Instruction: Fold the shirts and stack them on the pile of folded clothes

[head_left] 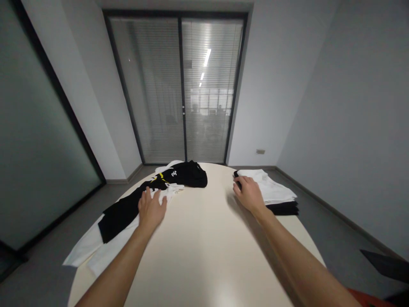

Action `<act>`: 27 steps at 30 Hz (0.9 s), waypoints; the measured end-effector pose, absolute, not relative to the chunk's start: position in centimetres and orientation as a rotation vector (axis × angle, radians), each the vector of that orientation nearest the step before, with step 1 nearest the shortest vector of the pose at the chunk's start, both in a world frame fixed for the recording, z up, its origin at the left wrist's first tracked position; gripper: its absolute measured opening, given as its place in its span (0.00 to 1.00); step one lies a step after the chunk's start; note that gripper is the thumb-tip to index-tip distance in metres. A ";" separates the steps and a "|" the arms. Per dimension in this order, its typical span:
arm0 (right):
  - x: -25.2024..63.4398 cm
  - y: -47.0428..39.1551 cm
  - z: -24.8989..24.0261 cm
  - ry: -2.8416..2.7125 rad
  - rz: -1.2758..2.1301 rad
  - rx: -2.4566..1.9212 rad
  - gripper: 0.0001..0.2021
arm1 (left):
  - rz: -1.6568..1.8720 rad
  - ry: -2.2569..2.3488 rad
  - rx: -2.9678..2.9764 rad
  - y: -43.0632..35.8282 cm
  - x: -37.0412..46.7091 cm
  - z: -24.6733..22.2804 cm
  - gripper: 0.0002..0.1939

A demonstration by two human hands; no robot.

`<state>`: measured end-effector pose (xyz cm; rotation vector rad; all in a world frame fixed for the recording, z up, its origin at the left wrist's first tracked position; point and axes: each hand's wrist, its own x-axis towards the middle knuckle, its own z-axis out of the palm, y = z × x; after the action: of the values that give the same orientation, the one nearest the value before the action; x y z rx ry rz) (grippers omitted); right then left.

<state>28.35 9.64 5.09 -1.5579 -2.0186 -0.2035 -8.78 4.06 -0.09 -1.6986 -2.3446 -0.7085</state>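
On the left of the table, my left hand (152, 209) rests with spread fingers over a loose heap of clothes. In that heap lie a black garment (126, 211) with yellow and white markings and a white garment (119, 238) beneath and in front of it. My right hand (249, 192) is at the near left side of a stack of folded clothes, its fingers slightly bent and apart. The stack has a white folded garment (276, 187) on top and black folded garments (283, 209) below. Whether the right fingertips touch the cloth is hard to tell.
Both piles lie on a cream table (204, 247) with a rounded far edge. White cloth hangs over its left edge. Behind stands a glass partition (207, 128) with blinds, and grey walls are on either side. A dark object (386, 264) shows at the lower right.
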 end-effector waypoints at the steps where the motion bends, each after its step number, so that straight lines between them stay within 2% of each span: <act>1: 27.4 8.9 4.3 -2.008 -0.171 -1.550 0.14 | -0.714 -2.433 -1.613 4.5 -10.1 -0.3 0.27; 8: 26.0 6.8 -0.6 -2.167 0.085 -1.530 0.13 | -0.721 -2.635 -1.516 5.9 -13.7 -1.6 0.30; 19: 26.8 6.3 -1.0 -2.169 0.234 -1.499 0.12 | -0.764 -2.666 -1.484 5.9 -16.0 -1.0 0.28; 23: 27.0 6.4 -1.2 -2.175 0.239 -1.475 0.12 | -0.813 -2.591 -1.433 5.7 -15.1 -0.6 0.28; 27: 27.1 6.6 -1.4 -2.165 0.229 -1.452 0.11 | -0.963 -2.188 -1.505 5.3 -13.3 0.3 0.28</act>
<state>27.13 6.56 -1.38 -1.4523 -2.1654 0.2286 -13.26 5.34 0.32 -1.5048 -2.1880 -0.9629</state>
